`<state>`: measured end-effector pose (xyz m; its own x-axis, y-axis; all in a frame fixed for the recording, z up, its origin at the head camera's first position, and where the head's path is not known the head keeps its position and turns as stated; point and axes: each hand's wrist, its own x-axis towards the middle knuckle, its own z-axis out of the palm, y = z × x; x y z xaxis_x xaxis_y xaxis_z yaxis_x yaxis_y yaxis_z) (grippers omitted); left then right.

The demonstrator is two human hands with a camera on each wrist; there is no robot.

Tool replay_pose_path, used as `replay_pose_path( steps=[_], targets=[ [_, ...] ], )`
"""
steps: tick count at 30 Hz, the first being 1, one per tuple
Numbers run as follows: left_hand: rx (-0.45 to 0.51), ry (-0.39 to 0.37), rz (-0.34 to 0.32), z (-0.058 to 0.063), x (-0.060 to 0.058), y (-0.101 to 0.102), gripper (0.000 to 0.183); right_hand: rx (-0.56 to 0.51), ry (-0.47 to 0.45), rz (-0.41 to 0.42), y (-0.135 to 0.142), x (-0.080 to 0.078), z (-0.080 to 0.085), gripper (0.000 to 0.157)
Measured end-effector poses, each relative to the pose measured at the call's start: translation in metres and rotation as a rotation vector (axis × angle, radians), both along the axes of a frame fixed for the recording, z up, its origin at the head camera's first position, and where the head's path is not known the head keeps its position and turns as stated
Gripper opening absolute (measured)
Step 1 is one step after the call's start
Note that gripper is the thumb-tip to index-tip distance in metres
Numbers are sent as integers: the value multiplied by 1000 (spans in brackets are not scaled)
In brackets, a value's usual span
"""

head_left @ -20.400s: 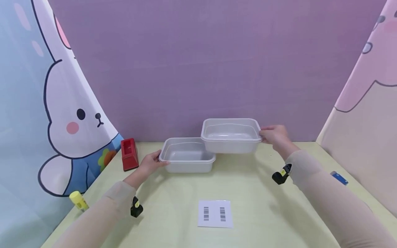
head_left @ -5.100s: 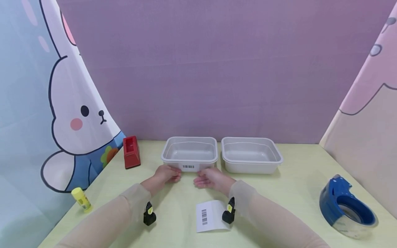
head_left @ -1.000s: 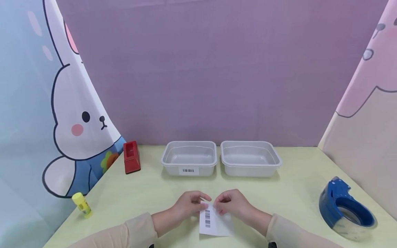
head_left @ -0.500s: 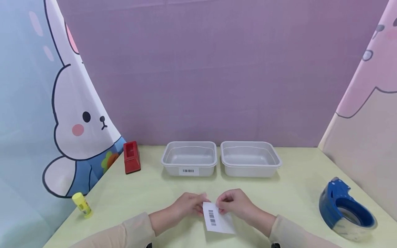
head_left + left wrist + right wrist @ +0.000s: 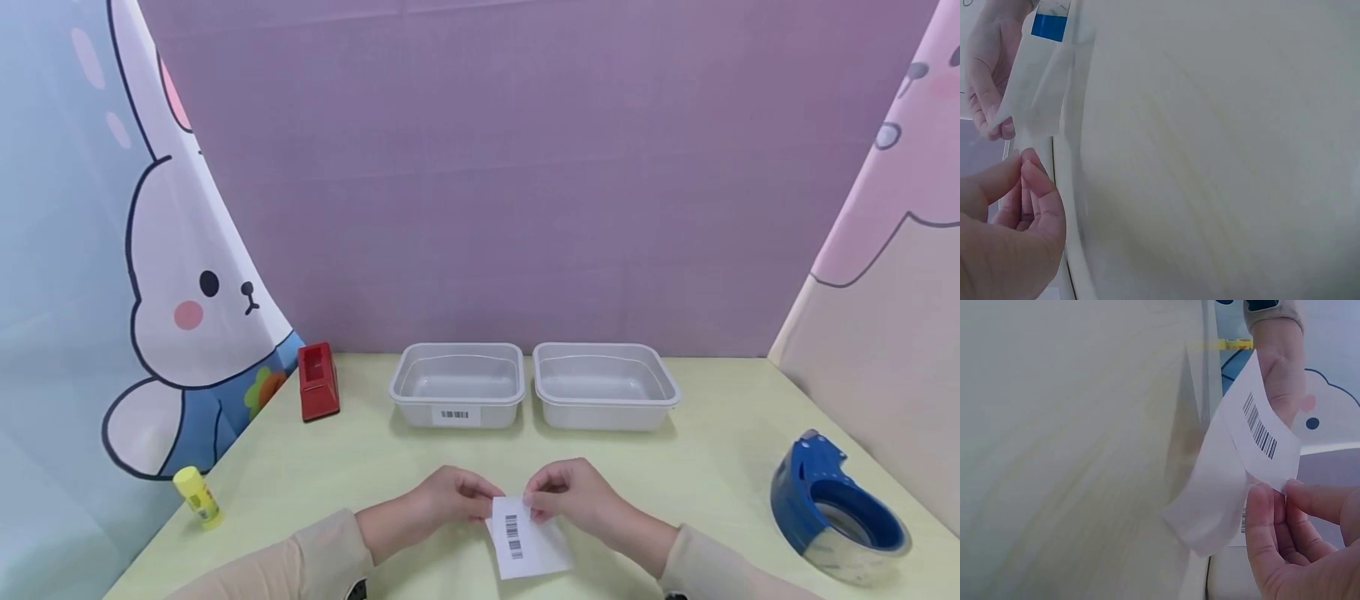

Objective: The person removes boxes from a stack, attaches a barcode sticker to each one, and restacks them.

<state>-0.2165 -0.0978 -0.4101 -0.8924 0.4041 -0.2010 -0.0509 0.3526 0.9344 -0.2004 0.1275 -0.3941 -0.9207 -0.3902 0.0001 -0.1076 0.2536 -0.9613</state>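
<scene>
The thumb and finger of my left hand point(image 5: 438, 504) press together at the top of the paper point(image 5: 538, 552); I can't tell if they hold it. It hangs between my hands, and my right hand point(image 5: 576, 493) pinches its top edge. To peel well, I should pull slowly and keep it flat.

The yellow tube point(image 5: 198, 497) has writing too tiny to read. The left box point(image 5: 498, 417) and the paper have black stripes.

both hands point(image 5: 441, 503) point(image 5: 579, 500) at white barcode paper point(image 5: 536, 552), two pale tubs point(image 5: 491, 412) point(image 5: 607, 415) behind, blue tape dispenser point(image 5: 810, 487) rightward
</scene>
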Motion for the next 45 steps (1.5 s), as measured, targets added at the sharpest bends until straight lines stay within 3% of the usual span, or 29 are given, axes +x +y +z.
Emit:
replay_pose_path(
  steps=[10,21,37,40,45],
  targets=[
    [-82,107,10,2,2,-3,17,-61,-29,26,11,2,5,17],
    [-212,249,-57,2,4,-6,15,-144,-105,20,34,5,9,27],
    [-369,520,-167,7,5,-8,25,-361,-263,-207,75,-8,0,27],
    [-382,567,-183,13,2,-4,25,-402,-279,-252,80,-11,-2,26],
    [-376,616,-177,31,-7,14,19,-470,-311,-324,87,-15,-2,9]
  ],
)
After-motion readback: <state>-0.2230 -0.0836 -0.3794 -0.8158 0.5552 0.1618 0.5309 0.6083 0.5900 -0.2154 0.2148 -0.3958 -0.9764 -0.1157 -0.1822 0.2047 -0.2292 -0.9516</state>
